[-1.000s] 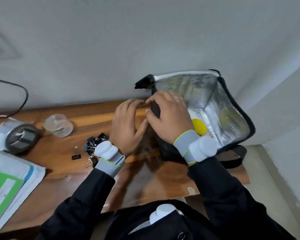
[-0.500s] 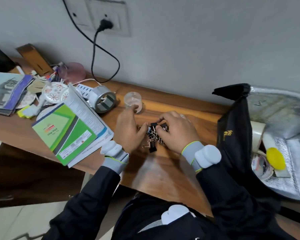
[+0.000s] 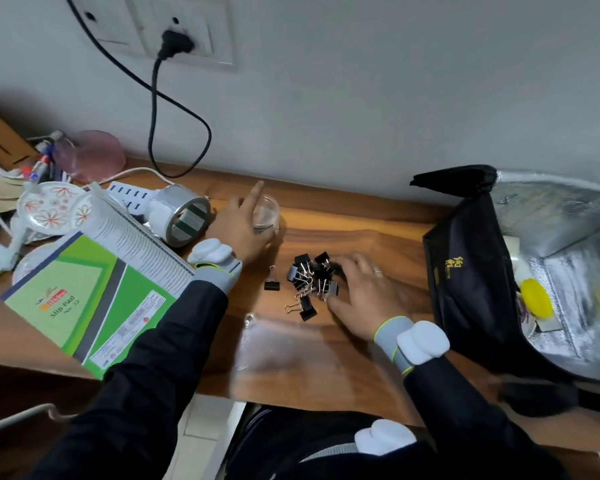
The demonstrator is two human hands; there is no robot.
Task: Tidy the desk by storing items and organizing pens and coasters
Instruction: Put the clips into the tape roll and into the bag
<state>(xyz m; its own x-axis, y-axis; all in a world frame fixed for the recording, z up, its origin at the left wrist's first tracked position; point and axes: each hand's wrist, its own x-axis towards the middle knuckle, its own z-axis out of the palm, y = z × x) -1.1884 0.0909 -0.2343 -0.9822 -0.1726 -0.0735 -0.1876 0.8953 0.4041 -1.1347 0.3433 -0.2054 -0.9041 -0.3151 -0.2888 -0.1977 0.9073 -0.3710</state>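
Where the wooden desk (image 3: 326, 351) gleams, black binder clips (image 3: 310, 277) lie heaped.

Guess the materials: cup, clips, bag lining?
The cup is clear and slightly cloudy, so probably plastic, though it could be glass. The clips have matte black bodies and shiny wire handles, so likely coated metal. The bag lining is crinkled, silvery and reflective, and looks like foil film.

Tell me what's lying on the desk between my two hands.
In the head view, a pile of black binder clips lies between the left hand and the right hand, against the right fingertips; one stray clip sits apart, leftward.
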